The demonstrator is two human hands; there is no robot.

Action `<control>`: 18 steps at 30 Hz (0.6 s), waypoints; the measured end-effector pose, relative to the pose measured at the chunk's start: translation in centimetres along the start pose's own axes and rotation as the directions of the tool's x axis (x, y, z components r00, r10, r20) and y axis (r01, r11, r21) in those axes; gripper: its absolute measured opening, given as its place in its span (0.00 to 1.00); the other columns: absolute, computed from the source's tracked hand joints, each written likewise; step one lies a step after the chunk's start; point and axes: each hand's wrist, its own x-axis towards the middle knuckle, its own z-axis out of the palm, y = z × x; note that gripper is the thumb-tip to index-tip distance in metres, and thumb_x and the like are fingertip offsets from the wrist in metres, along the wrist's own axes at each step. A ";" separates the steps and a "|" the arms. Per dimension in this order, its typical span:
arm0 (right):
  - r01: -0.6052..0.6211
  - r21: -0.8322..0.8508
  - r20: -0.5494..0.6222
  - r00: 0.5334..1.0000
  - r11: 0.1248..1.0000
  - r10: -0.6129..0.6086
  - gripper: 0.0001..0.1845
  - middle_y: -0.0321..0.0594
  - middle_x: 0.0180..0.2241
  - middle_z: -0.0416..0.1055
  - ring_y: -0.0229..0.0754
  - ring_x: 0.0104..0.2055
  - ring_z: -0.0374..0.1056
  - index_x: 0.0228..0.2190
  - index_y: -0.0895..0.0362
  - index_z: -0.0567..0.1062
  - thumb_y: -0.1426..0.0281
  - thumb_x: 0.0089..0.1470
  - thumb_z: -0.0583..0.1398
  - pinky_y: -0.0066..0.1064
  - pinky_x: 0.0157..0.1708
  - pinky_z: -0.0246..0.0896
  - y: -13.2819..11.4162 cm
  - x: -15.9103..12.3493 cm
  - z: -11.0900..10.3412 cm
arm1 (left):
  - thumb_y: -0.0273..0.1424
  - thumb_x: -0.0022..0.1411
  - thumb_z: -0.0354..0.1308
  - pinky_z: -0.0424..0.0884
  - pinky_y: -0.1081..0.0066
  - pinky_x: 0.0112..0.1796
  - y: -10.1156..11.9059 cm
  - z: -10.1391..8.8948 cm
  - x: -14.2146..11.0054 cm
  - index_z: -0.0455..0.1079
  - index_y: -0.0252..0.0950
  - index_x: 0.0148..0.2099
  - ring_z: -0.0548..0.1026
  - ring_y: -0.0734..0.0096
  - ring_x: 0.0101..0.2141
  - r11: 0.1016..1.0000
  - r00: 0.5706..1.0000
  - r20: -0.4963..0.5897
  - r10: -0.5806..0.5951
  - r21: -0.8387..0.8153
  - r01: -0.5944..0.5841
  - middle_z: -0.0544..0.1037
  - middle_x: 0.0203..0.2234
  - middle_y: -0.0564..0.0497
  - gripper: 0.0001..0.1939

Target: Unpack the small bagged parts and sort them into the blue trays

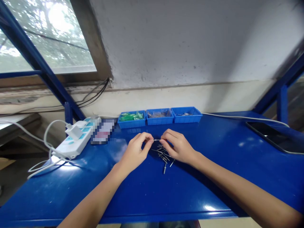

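Note:
Between my two hands a thin silvery pop rivet (pixel 156 140) is held level, just above the table. My left hand (pixel 137 148) pinches its left end with thumb and forefinger. The other end sits in the pinch of my right hand (pixel 178 146). Below and partly behind my right hand lies a loose pile of similar pop rivets (pixel 163 154), pointing in various directions. One rivet (pixel 164 168) lies nearest to me at the pile's front. My right fingers hide part of the pile.
Three blue bins stand along the back: one with green packets (pixel 131 123), one with clear bags (pixel 160 120), one with metal pieces (pixel 187 119). A white power strip (pixel 68 147) with cables and a blurred-out flat object (pixel 103 132) are left. A black phone (pixel 275 136) lies right.

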 end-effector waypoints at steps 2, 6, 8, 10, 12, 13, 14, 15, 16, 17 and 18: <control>-0.004 0.019 -0.011 1.000 1.000 0.004 0.07 0.41 0.30 0.68 0.38 0.31 0.64 0.35 0.58 0.68 0.68 0.60 0.52 0.29 0.31 0.58 0.0 0.0 0.0 | 0.31 0.65 0.47 0.66 0.70 0.36 0.1 0.0 0.0 0.64 0.38 0.36 0.71 0.71 0.32 1.000 1.000 0.013 -0.011 0.018 0.010 0.73 0.30 0.52 0.06; 0.039 -0.037 -0.029 0.999 0.999 -0.040 0.07 0.41 0.30 0.69 0.37 0.30 0.64 0.35 0.58 0.69 0.69 0.59 0.53 0.29 0.30 0.58 0.0 -0.1 0.2 | 0.31 0.66 0.45 0.66 0.71 0.35 0.1 0.1 0.0 0.63 0.37 0.34 0.72 0.71 0.32 0.999 0.999 0.032 -0.020 0.034 0.019 0.73 0.29 0.52 0.09; 0.073 -0.092 -0.025 0.997 0.993 -0.076 0.07 0.41 0.29 0.69 0.37 0.29 0.64 0.33 0.58 0.70 0.70 0.59 0.53 0.29 0.29 0.57 -0.1 -0.2 0.1 | 0.32 0.67 0.44 0.66 0.70 0.35 0.1 0.1 0.0 0.63 0.37 0.34 0.72 0.71 0.31 0.999 0.999 0.039 -0.025 0.033 0.024 0.73 0.28 0.52 0.10; 0.101 -0.147 -0.027 0.994 0.984 -0.106 0.08 0.41 0.29 0.69 0.37 0.28 0.63 0.32 0.57 0.71 0.70 0.58 0.53 0.30 0.29 0.56 -0.1 -0.1 -0.2 | 0.33 0.67 0.44 0.66 0.70 0.35 0.0 0.2 -0.1 0.64 0.37 0.35 0.72 0.70 0.32 0.999 0.998 0.053 -0.036 0.025 0.035 0.73 0.28 0.52 0.11; 0.104 -0.199 -0.039 0.993 0.974 -0.114 0.09 0.41 0.28 0.70 0.38 0.28 0.63 0.31 0.57 0.73 0.68 0.58 0.53 0.31 0.29 0.56 0.6 0.2 -0.9 | 0.34 0.67 0.44 0.67 0.69 0.37 -0.1 0.3 -0.2 0.64 0.38 0.38 0.72 0.69 0.33 0.999 0.997 0.064 -0.048 0.008 0.048 0.73 0.31 0.52 0.10; 0.075 -0.229 -0.064 0.994 0.971 -0.092 0.10 0.42 0.28 0.70 0.39 0.28 0.63 0.30 0.56 0.73 0.68 0.58 0.53 0.32 0.30 0.56 1.2 0.5 -1.4 | 0.35 0.67 0.44 0.67 0.68 0.39 -0.1 0.5 -0.2 0.64 0.38 0.40 0.73 0.68 0.35 0.999 0.996 0.071 -0.054 0.003 0.053 0.74 0.33 0.51 0.10; 0.014 -0.267 -0.109 0.993 0.964 -0.045 0.11 0.42 0.28 0.69 0.40 0.29 0.63 0.29 0.56 0.73 0.67 0.58 0.53 0.33 0.31 0.56 2.1 0.8 -2.0 | 0.36 0.67 0.45 0.67 0.66 0.41 -0.1 0.7 -0.3 0.64 0.39 0.43 0.72 0.67 0.38 0.998 0.995 0.086 -0.055 0.004 0.055 0.74 0.36 0.49 0.10; -0.076 -0.307 -0.167 0.986 0.949 0.025 0.13 0.44 0.28 0.69 0.41 0.30 0.64 0.29 0.56 0.74 0.66 0.58 0.52 0.34 0.32 0.57 3.3 1.1 -2.6 | 0.37 0.66 0.46 0.67 0.64 0.43 -0.1 0.9 -0.3 0.64 0.39 0.46 0.72 0.65 0.42 0.999 0.993 0.109 -0.050 0.012 0.049 0.74 0.40 0.48 0.11; -0.201 -0.353 -0.243 0.963 0.914 0.118 0.14 0.45 0.29 0.69 0.43 0.31 0.64 0.29 0.57 0.74 0.66 0.58 0.52 0.35 0.32 0.57 4.5 1.3 -3.2 | 0.38 0.66 0.47 0.66 0.62 0.46 -0.1 1.2 -0.4 0.63 0.39 0.49 0.70 0.63 0.46 0.999 0.989 0.144 -0.041 0.025 0.037 0.72 0.44 0.47 0.13; -0.334 -0.396 -0.319 0.924 0.856 0.213 0.15 0.47 0.30 0.69 0.45 0.32 0.65 0.32 0.58 0.74 0.64 0.58 0.51 0.36 0.33 0.57 5.9 1.4 -3.8 | 0.39 0.65 0.47 0.65 0.59 0.49 0.0 1.6 -0.5 0.61 0.40 0.53 0.67 0.61 0.49 0.999 0.982 0.188 -0.026 0.044 0.018 0.71 0.48 0.45 0.16; -0.447 -0.425 -0.359 0.882 0.788 0.306 0.15 0.48 0.33 0.70 0.46 0.33 0.66 0.36 0.59 0.74 0.63 0.58 0.52 0.36 0.32 0.57 7.2 1.3 -4.4 | 0.41 0.64 0.49 0.62 0.57 0.51 0.1 1.9 -0.6 0.60 0.40 0.56 0.64 0.59 0.53 0.998 0.970 0.242 -0.006 0.064 -0.009 0.68 0.51 0.44 0.20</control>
